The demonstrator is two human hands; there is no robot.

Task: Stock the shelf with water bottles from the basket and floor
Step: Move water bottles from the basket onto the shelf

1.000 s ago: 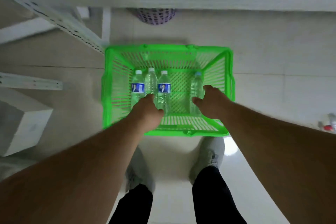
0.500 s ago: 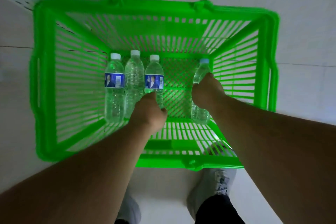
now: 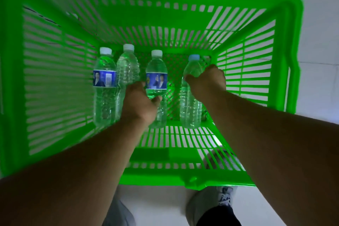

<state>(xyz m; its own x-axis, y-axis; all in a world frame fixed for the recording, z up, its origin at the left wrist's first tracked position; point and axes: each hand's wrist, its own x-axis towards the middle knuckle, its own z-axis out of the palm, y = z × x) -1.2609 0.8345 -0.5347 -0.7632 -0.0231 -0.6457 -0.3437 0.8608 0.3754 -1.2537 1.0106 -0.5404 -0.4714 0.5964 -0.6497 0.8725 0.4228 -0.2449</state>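
A green plastic basket (image 3: 291,42) stands on the floor and holds several clear water bottles lying side by side. Far left is a blue-labelled bottle (image 3: 104,79), with an unlabelled bottle (image 3: 128,68) touching it. My left hand (image 3: 139,102) grips the lower half of a second blue-labelled bottle (image 3: 156,71), thumb across its front. My right hand (image 3: 207,80) grips the upper body of an unlabelled bottle with a pale blue cap (image 3: 191,73), nearest the basket's right wall. The shelf is out of view.
White tiled floor (image 3: 315,24) surrounds the basket. My two grey shoes (image 3: 211,205) (image 3: 119,213) stand just behind its near rim.
The view has dropped much closer to the basket. Both hands have reached deeper and closed round their bottles. The bottle in my left hand now sits apart from the unlabelled one.
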